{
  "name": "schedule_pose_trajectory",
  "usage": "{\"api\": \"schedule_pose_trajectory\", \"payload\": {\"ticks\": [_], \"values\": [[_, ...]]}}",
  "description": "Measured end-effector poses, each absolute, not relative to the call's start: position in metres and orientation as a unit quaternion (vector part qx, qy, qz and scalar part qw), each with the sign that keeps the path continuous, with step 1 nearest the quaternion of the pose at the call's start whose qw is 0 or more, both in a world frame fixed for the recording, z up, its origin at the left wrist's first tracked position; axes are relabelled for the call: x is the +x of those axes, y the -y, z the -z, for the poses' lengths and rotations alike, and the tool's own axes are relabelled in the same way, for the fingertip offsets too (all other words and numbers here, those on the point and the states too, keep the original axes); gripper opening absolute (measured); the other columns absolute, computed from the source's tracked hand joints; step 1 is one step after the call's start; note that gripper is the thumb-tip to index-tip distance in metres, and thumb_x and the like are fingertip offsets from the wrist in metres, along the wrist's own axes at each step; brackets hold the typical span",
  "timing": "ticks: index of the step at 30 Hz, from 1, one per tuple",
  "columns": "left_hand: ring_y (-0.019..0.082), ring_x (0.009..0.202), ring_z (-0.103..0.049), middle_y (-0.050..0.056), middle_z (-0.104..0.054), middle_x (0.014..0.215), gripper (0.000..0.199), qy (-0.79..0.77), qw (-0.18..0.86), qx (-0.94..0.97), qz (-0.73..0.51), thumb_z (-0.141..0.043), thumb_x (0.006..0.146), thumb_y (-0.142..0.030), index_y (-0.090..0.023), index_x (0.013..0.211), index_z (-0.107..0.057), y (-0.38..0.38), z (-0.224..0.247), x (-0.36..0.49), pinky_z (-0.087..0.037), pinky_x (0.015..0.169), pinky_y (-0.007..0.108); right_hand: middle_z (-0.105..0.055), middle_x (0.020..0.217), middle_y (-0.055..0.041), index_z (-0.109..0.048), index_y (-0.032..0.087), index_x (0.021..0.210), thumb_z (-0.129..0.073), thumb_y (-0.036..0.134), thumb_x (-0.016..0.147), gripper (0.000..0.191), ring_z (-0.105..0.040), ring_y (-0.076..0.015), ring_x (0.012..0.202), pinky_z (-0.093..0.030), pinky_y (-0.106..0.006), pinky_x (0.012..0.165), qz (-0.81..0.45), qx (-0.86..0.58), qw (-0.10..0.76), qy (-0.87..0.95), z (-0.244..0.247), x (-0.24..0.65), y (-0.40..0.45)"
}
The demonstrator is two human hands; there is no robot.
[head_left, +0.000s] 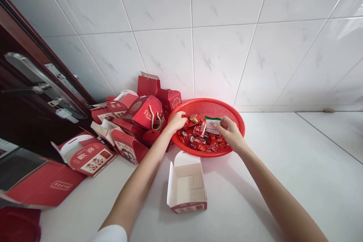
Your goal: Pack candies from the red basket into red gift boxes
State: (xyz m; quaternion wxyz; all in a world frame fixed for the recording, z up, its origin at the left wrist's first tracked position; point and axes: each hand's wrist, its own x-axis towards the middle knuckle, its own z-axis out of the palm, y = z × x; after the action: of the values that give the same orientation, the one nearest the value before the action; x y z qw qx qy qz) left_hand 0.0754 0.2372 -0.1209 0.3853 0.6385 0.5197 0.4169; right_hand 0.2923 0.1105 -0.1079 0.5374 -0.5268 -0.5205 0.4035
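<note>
A round red plastic basket [210, 102] holds many candies in red wrappers [217, 145]. My right hand [231, 133], reaching over its right side, pinches a white packet with a green top edge [212, 124] between thumb and fingers. At the left rim is my left hand [177, 121], its fingers curled inward over a red-wrapped candy [185, 124]; the fingertips are partly hidden. Directly in front of the basket stands an open small carton [187, 187] with a pale inside, its flap raised, and nothing lies in it.
Red gift boxes [144, 111], several of them, are heaped left of the basket, some with flaps open and one with a rope handle. Further left is a dark door with a metal handle [34, 89]. Behind the white surface [283, 151] rises a tiled wall [221, 56].
</note>
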Motion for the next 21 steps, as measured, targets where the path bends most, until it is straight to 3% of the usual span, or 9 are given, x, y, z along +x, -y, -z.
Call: {"api": "schedule_pose_trajectory", "payload": {"ticks": [5,11,15,18,21], "values": [[0.031,0.1,-0.07,0.006,-0.076,0.08,0.022,-0.559,0.333,0.666,-0.364,-0.078,0.052,-0.012,-0.025,0.064,-0.066,-0.242,0.117,0.075,-0.05,0.095,0.038,-0.07,0.081,-0.0016,-0.048,0.027,0.081,-0.077,0.056,0.076,0.041,-0.07,-0.0259,0.085,-0.056,-0.038,0.072,-0.401,-0.525,0.538,0.524,0.108,0.292,-0.111],[0.031,0.097,-0.073,0.007,-0.079,0.082,0.031,-0.542,0.311,0.69,-0.365,-0.071,0.054,-0.002,-0.024,0.077,-0.074,-0.228,0.105,0.078,-0.051,0.099,0.042,-0.068,0.079,-0.0003,-0.05,0.026,0.082,-0.075,0.058,0.077,0.041,-0.069,-0.0245,0.082,-0.056,-0.038,0.073,-0.394,-0.529,0.536,0.527,0.109,0.291,-0.112],[0.029,0.101,-0.075,0.01,-0.081,0.1,0.037,-0.512,0.316,0.696,-0.391,-0.068,0.063,-0.005,-0.021,0.094,-0.077,-0.214,0.096,0.076,-0.053,0.101,0.042,-0.071,0.079,-0.0013,-0.049,0.026,0.078,-0.08,0.06,0.073,0.046,-0.071,-0.0254,0.082,-0.058,-0.039,0.075,-0.434,-0.502,0.548,0.509,0.105,0.29,-0.11],[0.027,0.107,-0.075,0.011,-0.081,0.11,0.036,-0.468,0.36,0.686,-0.426,-0.067,0.069,-0.011,-0.018,0.103,-0.076,-0.201,0.091,0.074,-0.055,0.101,0.042,-0.074,0.082,-0.0032,-0.055,0.025,0.076,-0.082,0.062,0.071,0.046,-0.072,-0.0261,0.086,-0.059,-0.04,0.08,-0.47,-0.468,0.557,0.501,0.1,0.29,-0.109],[0.029,0.108,-0.075,0.011,-0.082,0.106,0.033,-0.401,0.447,0.644,-0.474,-0.07,0.07,-0.018,-0.019,0.102,-0.077,-0.189,0.089,0.075,-0.057,0.099,0.044,-0.076,0.087,-0.0045,-0.064,0.024,0.078,-0.082,0.063,0.07,0.044,-0.073,-0.0273,0.091,-0.059,-0.039,0.082,-0.483,-0.46,0.552,0.501,0.096,0.291,-0.107]]}}
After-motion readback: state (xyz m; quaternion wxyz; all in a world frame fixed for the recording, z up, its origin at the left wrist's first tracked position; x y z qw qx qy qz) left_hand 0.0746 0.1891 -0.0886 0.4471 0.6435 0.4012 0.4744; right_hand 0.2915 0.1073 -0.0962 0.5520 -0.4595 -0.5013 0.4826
